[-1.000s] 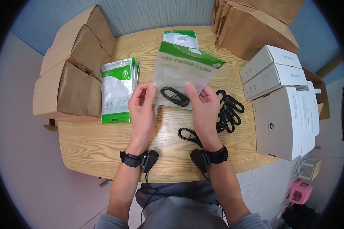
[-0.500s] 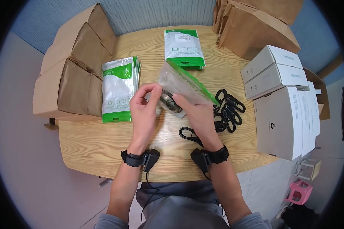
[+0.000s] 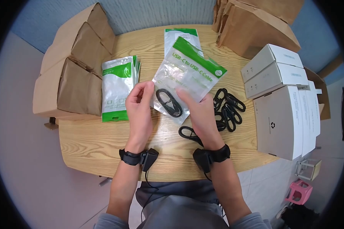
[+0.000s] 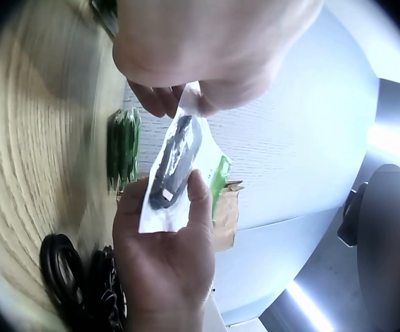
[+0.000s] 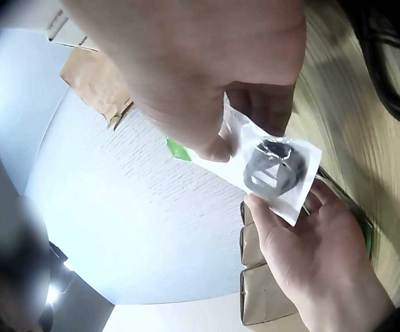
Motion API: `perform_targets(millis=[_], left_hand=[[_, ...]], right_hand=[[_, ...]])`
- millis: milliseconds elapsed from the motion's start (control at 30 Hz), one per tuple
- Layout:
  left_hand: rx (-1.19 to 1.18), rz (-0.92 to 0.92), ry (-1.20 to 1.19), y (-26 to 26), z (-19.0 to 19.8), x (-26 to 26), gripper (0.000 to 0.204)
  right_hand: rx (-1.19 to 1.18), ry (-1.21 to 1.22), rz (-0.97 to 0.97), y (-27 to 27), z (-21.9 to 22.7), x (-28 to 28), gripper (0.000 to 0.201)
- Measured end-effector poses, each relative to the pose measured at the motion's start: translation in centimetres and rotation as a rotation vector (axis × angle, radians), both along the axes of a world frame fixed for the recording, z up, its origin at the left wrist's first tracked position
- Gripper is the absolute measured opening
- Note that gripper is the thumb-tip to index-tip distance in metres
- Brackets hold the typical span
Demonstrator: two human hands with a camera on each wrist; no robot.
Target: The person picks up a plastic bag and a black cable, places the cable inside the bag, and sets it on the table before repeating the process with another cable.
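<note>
Both hands hold up a clear plastic pouch [image 3: 193, 72] with a green top band printed "USB-C to USB-C Cable". Inside its lower part lies a coiled black cable [image 3: 169, 103], also plain through the film in the right wrist view. My left hand [image 3: 139, 105] pinches the pouch's left edge between thumb and fingers. On the right side my right hand [image 3: 200, 114] grips it, thumb on the front and fingers behind. Several loose coiled black cables [image 3: 229, 110] lie on the wooden table just right of the right hand.
A stack of green-and-white pouches [image 3: 116, 87] lies left, and another pouch pile [image 3: 172, 42] at the back. Brown paper bags in a carton [image 3: 78, 86] stand far left, more brown bags [image 3: 256, 30] back right. White boxes [image 3: 275, 122] are stacked along the right edge.
The pouch tilted over, its printed face turning edge-on and hiding the text, then swung back up to face me. It now leans more to the right. Both hands kept hold of it.
</note>
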State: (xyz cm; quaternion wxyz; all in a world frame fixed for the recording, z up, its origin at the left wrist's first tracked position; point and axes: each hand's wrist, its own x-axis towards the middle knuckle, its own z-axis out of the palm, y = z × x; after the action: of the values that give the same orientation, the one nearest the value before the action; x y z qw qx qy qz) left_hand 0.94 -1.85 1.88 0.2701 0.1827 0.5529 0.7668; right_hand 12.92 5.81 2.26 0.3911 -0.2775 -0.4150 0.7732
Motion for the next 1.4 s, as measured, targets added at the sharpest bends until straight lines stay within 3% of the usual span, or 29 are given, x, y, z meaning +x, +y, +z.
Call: perform_targets(millis=[233, 800, 967, 1033, 1333, 1400], left_hand=[[0.004, -0.057, 0.029, 0.1, 0.0, 0.2, 0.020], [-0.131, -0.218, 0.201, -0.1, 0.2, 0.9, 0.016], [-0.028, -0.154, 0.011, 0.0, -0.6, 0.2, 0.018], [-0.027, -0.154, 0.024, 0.0, -0.7, 0.3, 0.018], [-0.055, -0.203, 0.051, 0.0, 0.4, 1.2, 0.019], [-0.037, -0.156, -0.086, 0.0, 0.3, 0.8, 0.018]], right_hand=[[0.124, -0.052, -0.075, -0.1, 0.4, -0.1, 0.029], [0.296, -0.123, 0.016, 0.4, 0.6, 0.7, 0.028], [0.138, -0.126, -0.061, 0.4, -0.2, 0.2, 0.027], [0.062, -0.033, -0.177, 0.0, -0.2, -0.3, 0.027], [0.156, -0.143, -0.050, -0.2, 0.2, 0.1, 0.027], [0.166, -0.127, -0.038, -0.1, -0.3, -0.2, 0.026]])
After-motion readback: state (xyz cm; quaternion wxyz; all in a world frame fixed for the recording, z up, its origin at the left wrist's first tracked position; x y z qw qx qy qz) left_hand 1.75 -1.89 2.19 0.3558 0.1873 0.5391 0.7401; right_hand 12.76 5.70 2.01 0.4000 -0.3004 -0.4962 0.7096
